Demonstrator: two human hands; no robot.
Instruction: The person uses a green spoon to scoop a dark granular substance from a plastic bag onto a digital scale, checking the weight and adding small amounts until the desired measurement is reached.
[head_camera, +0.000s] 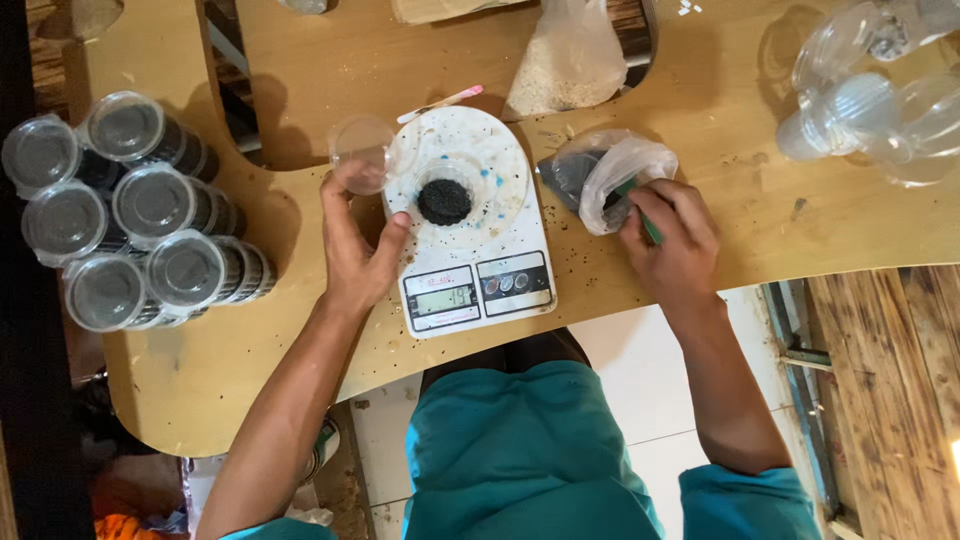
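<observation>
Left hand pinching clear lid beside scale; right hand closed on green scoop inside bag. Best adding dark granules in small pinches, watching the display.

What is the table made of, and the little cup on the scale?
The table looks like bare, matte wood: tan with faint grain and a sawn edge. The cup seems thin clear plastic, shiny and see-through, with dark grains showing inside. The scale looks like white, speckled plastic.

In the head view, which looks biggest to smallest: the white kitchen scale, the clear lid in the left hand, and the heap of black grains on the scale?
1. White kitchen scale, clearly the largest.
2. Clear lid, held in the left hand.
3. Heap of black grains, slightly smaller than the lid; the two are close in size.
</observation>
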